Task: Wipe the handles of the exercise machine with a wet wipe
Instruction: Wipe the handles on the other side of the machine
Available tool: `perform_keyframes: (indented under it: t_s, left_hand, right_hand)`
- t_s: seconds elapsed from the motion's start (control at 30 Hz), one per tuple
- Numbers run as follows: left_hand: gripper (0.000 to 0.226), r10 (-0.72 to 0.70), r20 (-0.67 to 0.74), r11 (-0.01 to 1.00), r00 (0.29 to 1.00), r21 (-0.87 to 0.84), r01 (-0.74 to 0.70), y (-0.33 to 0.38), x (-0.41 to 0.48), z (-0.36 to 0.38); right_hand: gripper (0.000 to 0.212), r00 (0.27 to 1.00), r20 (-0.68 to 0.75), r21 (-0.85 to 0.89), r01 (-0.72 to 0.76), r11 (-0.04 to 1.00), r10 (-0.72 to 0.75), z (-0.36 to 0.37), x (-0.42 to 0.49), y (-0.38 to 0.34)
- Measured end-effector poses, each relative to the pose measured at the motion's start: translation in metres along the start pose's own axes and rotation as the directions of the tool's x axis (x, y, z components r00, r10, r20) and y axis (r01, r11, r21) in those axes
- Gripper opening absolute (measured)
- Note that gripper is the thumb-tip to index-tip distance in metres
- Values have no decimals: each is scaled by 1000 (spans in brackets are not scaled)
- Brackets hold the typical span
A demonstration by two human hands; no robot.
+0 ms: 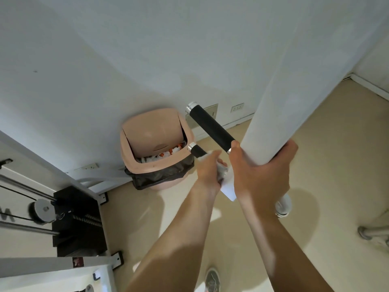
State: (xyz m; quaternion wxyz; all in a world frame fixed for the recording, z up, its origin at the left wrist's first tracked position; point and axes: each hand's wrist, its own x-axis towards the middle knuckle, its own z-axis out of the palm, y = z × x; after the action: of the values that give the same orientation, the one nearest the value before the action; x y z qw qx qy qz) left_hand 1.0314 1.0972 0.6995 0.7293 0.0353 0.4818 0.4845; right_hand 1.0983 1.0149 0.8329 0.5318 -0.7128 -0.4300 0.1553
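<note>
Black lower handle (197, 151) — my left hand (207, 171) curls round it with the wet wipe (223, 170) bunched inside, my right hand (263, 169) grips the white bar (273, 102) — risk, as I judge it: the bunched wipe skips patches or slides off the capped end.

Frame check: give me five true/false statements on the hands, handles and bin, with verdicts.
1. The left hand wraps a white wet wipe round the lower black foam handle. True.
2. The right hand hangs free. False: it grips the thick white machine tube.
3. The pink plastic swing-lid bin has a black bag liner. True.
4. The bin is empty. False: white and orange rubbish shows inside.
5. The upper black foam handle has a silver end cap. True.
</note>
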Motion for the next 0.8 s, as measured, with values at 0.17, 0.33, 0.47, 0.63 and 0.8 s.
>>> perform_keyframes:
  t_s: [0.17, 0.33, 0.47, 0.63, 0.8]
  left_hand:
    - [22, -60, -161, 997, 985, 29, 65, 37, 3, 9]
    - [42, 57, 47, 930, 997, -366, -36, 49, 20, -13]
    - [42, 66, 11, 985, 998, -160, -63, 13, 16, 1]
    - [25, 22, -149, 983, 989, 183, 6, 11, -4, 35]
    - [30, -20, -121, 996, 992, -94, 9, 45, 14, 23]
  right_hand:
    - [62, 1000, 10, 26, -1, 1000, 0, 3, 5, 0]
    - [63, 1000, 12, 18, 3, 1000, -4, 3, 6, 1]
    - [65, 1000, -12, -13, 5, 1000, -5, 4, 9, 1]
    - [66, 1000, -14, -10, 19, 1000, -19, 2, 19, 6]
    - [63, 999, -26, 7, 20, 1000, -20, 4, 21, 6]
